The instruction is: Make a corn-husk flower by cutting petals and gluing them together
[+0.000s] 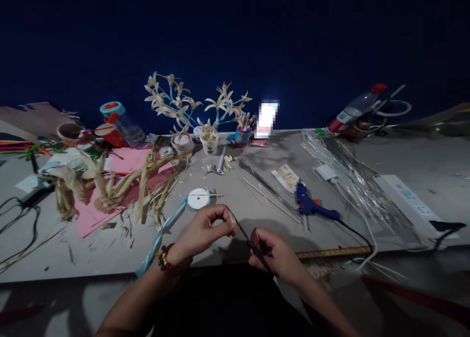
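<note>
spanning the view, the table [33,254] stands against a dark blue wall [220,33]. pink paper [88,220] lies at its left side, partly under dry husks [106,192]. white flowers [161,102] rise from pots near the wall. the right hand [273,253] has its fingers curled round a dark stick [257,253], held tilted above the table's near edge. the left hand [209,229] is narrow, thumb and forefinger pinched on a pale piece [232,218] at the stick's upper end; its exact form is too small to tell. right of the hands, a power strip [409,200] lies beyond a blue glue gun [314,207]. a ribbon spool [198,198] lies flat just beyond the left hand.
</note>
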Motion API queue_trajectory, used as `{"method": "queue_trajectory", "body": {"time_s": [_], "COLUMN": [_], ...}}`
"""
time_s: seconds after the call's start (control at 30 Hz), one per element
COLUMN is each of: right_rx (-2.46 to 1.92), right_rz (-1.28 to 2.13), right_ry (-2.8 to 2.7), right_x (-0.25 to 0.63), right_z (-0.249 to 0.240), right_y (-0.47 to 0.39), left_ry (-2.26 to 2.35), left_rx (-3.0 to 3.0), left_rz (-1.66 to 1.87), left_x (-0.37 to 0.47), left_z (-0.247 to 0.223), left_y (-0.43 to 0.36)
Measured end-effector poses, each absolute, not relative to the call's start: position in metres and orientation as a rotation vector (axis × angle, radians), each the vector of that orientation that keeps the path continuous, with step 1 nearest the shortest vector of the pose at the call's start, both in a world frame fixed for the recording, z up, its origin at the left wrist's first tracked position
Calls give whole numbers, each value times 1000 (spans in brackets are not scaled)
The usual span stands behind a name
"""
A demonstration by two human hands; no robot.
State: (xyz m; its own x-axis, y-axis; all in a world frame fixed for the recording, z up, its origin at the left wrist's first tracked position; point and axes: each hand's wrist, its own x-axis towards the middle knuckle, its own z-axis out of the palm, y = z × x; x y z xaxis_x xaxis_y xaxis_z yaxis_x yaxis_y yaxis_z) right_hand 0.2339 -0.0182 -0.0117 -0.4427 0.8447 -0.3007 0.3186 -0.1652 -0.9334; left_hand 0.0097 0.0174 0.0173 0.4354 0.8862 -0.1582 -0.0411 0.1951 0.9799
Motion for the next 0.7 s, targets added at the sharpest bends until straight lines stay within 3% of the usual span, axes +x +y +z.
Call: {"method": "queue_trajectory", "body": {"time_s": [0.7], "right_rx": [-1280], "right_rz": [1519], "right_ry": [-1661], "right_x": [245], "right_z": [-17], "right_y": [-13], "left_ry": [797], "left_rx": [1165], "left_rz": [722], "left_x": [5], "left_z": [18], "left_y": [22]}}
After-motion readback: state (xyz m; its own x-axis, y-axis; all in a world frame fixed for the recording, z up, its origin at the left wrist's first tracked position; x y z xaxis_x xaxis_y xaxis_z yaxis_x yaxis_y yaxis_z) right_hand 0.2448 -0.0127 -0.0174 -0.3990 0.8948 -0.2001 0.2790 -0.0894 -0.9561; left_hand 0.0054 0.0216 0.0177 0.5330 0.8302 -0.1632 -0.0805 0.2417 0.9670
